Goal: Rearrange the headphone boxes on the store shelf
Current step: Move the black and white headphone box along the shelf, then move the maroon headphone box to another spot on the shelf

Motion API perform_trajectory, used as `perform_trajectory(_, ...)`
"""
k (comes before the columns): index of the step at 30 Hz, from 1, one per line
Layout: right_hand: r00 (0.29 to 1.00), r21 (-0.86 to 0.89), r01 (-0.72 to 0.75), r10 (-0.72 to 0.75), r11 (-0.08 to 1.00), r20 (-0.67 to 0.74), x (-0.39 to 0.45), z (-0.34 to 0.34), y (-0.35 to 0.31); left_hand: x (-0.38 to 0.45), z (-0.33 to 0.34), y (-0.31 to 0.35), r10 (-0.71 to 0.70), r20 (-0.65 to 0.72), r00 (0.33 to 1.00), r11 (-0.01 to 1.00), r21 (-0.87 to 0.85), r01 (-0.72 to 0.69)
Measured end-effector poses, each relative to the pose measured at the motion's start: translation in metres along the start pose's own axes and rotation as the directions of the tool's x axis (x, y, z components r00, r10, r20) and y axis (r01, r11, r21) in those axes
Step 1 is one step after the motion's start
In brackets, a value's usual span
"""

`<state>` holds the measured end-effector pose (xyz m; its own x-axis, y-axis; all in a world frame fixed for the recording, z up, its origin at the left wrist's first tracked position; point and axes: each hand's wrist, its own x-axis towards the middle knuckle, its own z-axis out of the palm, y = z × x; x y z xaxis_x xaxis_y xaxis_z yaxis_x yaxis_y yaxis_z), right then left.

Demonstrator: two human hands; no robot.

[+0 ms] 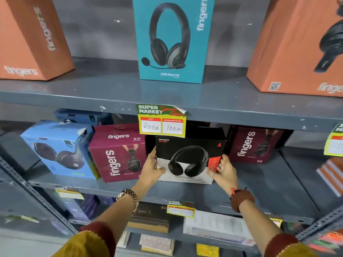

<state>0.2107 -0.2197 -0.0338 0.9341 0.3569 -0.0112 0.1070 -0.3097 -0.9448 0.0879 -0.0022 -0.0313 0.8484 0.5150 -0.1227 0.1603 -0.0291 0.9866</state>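
A black Rockerz headphone box stands on the middle grey shelf. My left hand grips its left edge and my right hand grips its lower right corner. To its left stand a maroon fingers S10 box and a light blue headphone box. Another maroon fingers box stands to the right, farther back. On the upper shelf a teal fingers headset box stands in the middle, between an orange fingers box at left and another orange box at right.
A yellow price tag hangs from the upper shelf's front edge, just above the black box. Another tag hangs at far right. Orange striped items lie on the right of the middle shelf. The lower shelf holds papers and small boxes.
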Motion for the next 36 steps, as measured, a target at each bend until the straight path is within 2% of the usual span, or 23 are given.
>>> perform_trajectory(3, 0.998, -0.004, -0.043, 0.043, 0.999, 0.039, -0.005, 0.003, -0.001, -0.006, -0.004, -0.003, 0.029, 0.059, 0.998, 1.000, -0.013, -0.029)
perform_trajectory(5, 0.994, -0.080, -0.099, 0.102, 0.992, 0.026, -0.009, 0.006, 0.001, -0.014, -0.008, -0.004, 0.019, 0.068, 0.998, 0.999, -0.027, -0.017)
perform_trajectory(9, 0.950, -0.303, -0.313, 0.297, 0.900, -0.101, -0.034, 0.029, -0.002, -0.034, -0.032, -0.019, -0.063, -0.062, 0.996, 0.993, -0.107, 0.056)
perform_trajectory(10, 0.932, -0.327, -0.358, 0.355, 0.875, -0.071, -0.041, 0.039, -0.004, -0.039, -0.042, -0.025, -0.088, -0.112, 0.990, 0.990, -0.122, 0.074)
perform_trajectory(12, 0.911, -0.377, -0.356, 0.407, 0.855, 0.063, -0.054, 0.065, -0.011, -0.051, -0.068, -0.037, -0.142, -0.235, 0.962, 0.983, -0.149, 0.109)
perform_trajectory(15, 0.908, -0.307, -0.244, 0.328, 0.920, 0.261, -0.062, 0.112, -0.028, -0.057, -0.114, -0.048, -0.111, -0.387, 0.915, 0.992, -0.099, 0.078)
perform_trajectory(18, 0.921, -0.142, -0.180, 0.217, 0.973, 0.323, -0.060, 0.158, -0.056, -0.055, -0.150, -0.043, 0.020, -0.452, 0.892, 1.000, 0.018, -0.013)
perform_trajectory(20, 0.936, -0.069, -0.149, 0.163, 0.986, 0.311, -0.055, 0.180, -0.077, -0.056, -0.159, -0.026, 0.104, -0.428, 0.898, 0.994, 0.079, -0.077)
perform_trajectory(23, 0.969, 0.008, -0.127, 0.123, 0.992, 0.214, -0.045, 0.202, -0.110, -0.057, -0.165, -0.004, 0.178, -0.373, 0.911, 0.981, 0.137, -0.135)
perform_trajectory(29, 0.983, 0.053, -0.126, 0.117, 0.991, 0.142, -0.037, 0.214, -0.132, -0.064, -0.159, 0.023, 0.182, -0.323, 0.929, 0.983, 0.023, -0.184)
perform_trajectory(31, 0.986, 0.039, -0.100, 0.093, 0.994, 0.140, -0.047, 0.209, -0.128, -0.074, -0.154, 0.016, 0.175, -0.361, 0.916, 0.980, -0.022, -0.196)
perform_trajectory(36, 0.980, 0.062, -0.060, 0.047, 0.996, 0.195, -0.081, 0.176, -0.112, -0.119, -0.128, 0.004, 0.221, -0.439, 0.871, 0.969, 0.000, -0.246)
